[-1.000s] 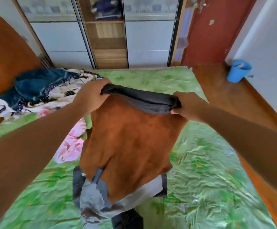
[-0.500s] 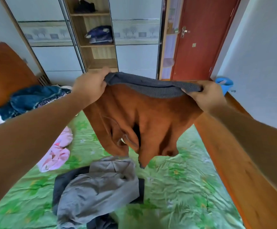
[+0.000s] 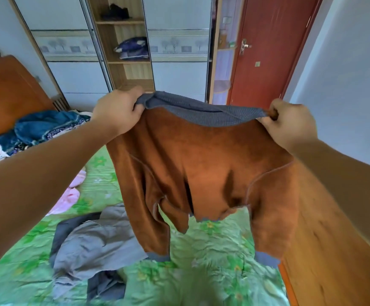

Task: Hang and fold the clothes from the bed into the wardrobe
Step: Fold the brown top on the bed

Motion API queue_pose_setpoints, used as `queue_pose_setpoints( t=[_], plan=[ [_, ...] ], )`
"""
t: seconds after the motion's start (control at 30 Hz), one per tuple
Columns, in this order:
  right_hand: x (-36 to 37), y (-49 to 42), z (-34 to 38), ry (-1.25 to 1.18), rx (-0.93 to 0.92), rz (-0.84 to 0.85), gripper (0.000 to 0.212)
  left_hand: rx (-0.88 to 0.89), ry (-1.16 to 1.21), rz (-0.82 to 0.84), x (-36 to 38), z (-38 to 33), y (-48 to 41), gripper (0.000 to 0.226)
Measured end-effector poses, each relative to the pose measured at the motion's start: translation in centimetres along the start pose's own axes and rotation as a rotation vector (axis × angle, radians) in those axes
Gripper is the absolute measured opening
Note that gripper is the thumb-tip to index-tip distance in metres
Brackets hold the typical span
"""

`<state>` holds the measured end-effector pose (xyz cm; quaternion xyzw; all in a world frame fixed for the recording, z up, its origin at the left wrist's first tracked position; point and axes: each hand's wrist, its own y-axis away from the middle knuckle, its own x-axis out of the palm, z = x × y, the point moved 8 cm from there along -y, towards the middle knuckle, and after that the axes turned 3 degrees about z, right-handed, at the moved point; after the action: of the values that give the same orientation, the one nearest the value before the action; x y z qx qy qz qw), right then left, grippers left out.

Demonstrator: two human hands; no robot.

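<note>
1. My left hand (image 3: 119, 109) grips one end of the grey ribbed band on the fuzzy brown jumper (image 3: 201, 168). My fingers are curled tight round the cloth.
2. My right hand (image 3: 290, 122) pinches the other end of that band, so the band is stretched between my two hands.
3. A moment ago the jumper lay draped over the crumpled grey jacket (image 3: 95, 241). Now I have lifted it right up.
4. It hangs in the air in front of me, above the bed with the green flowery cover (image 3: 201, 272). Both sleeves dangle down with their grey cuffs at the bottom.
5. The grey jacket is uncovered now and lies on the bed, just below the jumper.
6. I think this means the jumper is ready to be sorted. It looks upside down and maybe inside out, so I may need to turn it first.
7. The wardrobe with open wooden shelves (image 3: 126, 69) stands past the end of the bed.
8. A heap of blue jeans cloth (image 3: 45, 127) and a soft pink piece of clothing (image 3: 69, 195) also wait on the bed, so lots of work is left.
</note>
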<state>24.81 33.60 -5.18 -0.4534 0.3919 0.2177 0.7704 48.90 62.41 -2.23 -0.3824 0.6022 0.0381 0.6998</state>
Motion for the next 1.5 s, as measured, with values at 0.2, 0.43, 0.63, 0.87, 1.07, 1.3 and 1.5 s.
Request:
queue_pose_setpoints(
  t=[0.2,0.43,0.63,0.87,1.07,1.3,1.5],
  plan=[
    [-0.4,-2.1,-0.9,0.140,-0.117,0.012,0.042,0.039,-0.019,0.064,1.0,-0.1,-2.2,0.017],
    [9.2,-0.9,-4.0,0.222,0.011,0.342,0.031,0.156,0.156,0.341,13.7,1.2,-2.8,0.016],
    [21.8,3.8,-8.9,0.182,0.059,0.644,0.015,0.107,0.189,0.614,28.6,1.6,1.9,0.016],
    [36.2,-1.2,-14.4,0.157,-0.005,0.596,0.013,-0.046,0.251,0.628,42.8,4.1,-2.0,0.013],
    [48.8,-5.3,-19.1,0.330,0.178,0.604,0.033,-0.313,0.055,0.579,54.5,5.0,-7.4,0.045],
    [60.1,14.0,-17.2,0.200,0.173,1.149,0.055,-0.204,0.204,1.087,68.6,-1.4,11.8,0.055],
    [65.7,31.6,-19.7,0.313,0.303,1.582,0.086,-0.173,0.019,1.424,74.3,-2.5,29.1,0.090]
  ],
)
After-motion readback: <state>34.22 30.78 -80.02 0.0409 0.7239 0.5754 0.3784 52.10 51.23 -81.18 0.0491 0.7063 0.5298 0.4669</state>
